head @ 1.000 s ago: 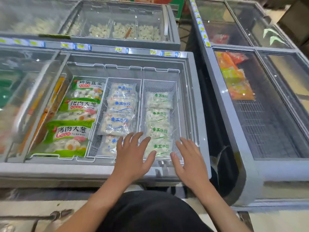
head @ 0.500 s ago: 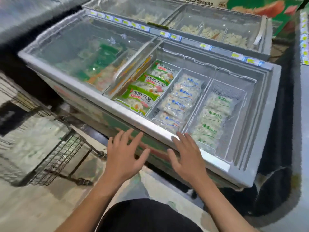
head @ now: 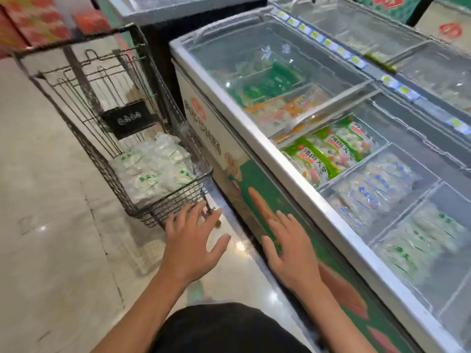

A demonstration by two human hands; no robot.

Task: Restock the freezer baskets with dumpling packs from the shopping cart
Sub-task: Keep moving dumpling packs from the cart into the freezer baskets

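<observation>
A wire shopping cart (head: 84, 138) stands on the floor to the left of the freezer (head: 300, 184). Clear dumpling packs (head: 155, 171) with green print lie piled in its bottom. My left hand (head: 191, 245) hovers with fingers spread just below the cart's near corner, holding nothing. My right hand (head: 293, 250) is spread in front of the freezer's green side panel, also empty. In the open freezer, wire baskets hold green-printed packs (head: 420, 245), blue-printed packs (head: 372, 192) and green-bagged packs (head: 328, 151).
The freezer's sliding glass lid (head: 267, 70) covers its far half, with more frozen goods beneath. A second freezer (head: 382, 29) runs behind it. Red boxes (head: 33, 19) are stacked at top left. Pale tiled floor (head: 51, 238) spreads left of the cart.
The view has swung left from the freezer baskets to the cart. Both hands came off the freezer's front rim and now hang lower, the left one near the cart.
</observation>
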